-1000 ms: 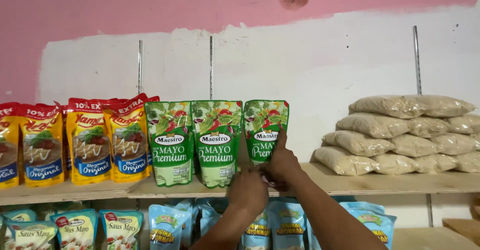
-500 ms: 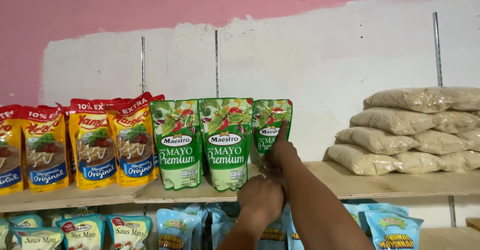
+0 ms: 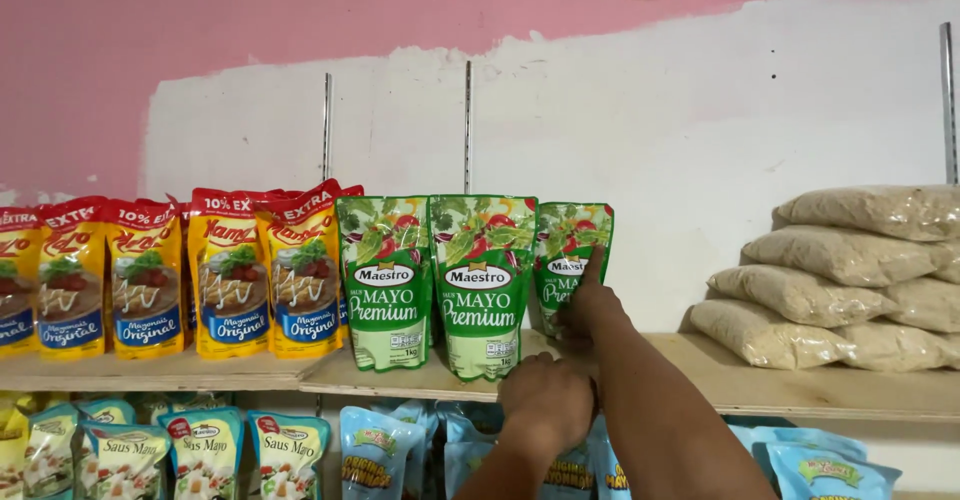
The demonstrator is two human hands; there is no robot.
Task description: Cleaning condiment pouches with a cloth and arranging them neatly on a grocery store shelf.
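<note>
Three green mayonnaise pouches stand upright on a wooden shelf [image 3: 760, 385]. My right hand [image 3: 590, 305] grips the rightmost, smaller green pouch [image 3: 568, 250], fingers up its right side. My left hand [image 3: 545, 397] rests at the shelf's front edge, just below the middle green pouch [image 3: 482, 285], fingers curled, holding nothing that I can see. The left green pouch [image 3: 385, 280] stands untouched beside it.
Several yellow-and-red sauce pouches [image 3: 230, 275] line the shelf to the left. Stacked clear bags of pale grain [image 3: 850, 280] fill the right end. Blue pouches [image 3: 210, 450] crowd the lower shelf. Metal shelf rails run up the white and pink wall.
The view has shifted so the shelf sits slightly lower and to the right. My right hand has reached further up the small green pouch. My left hand has dropped to the shelf edge.
</note>
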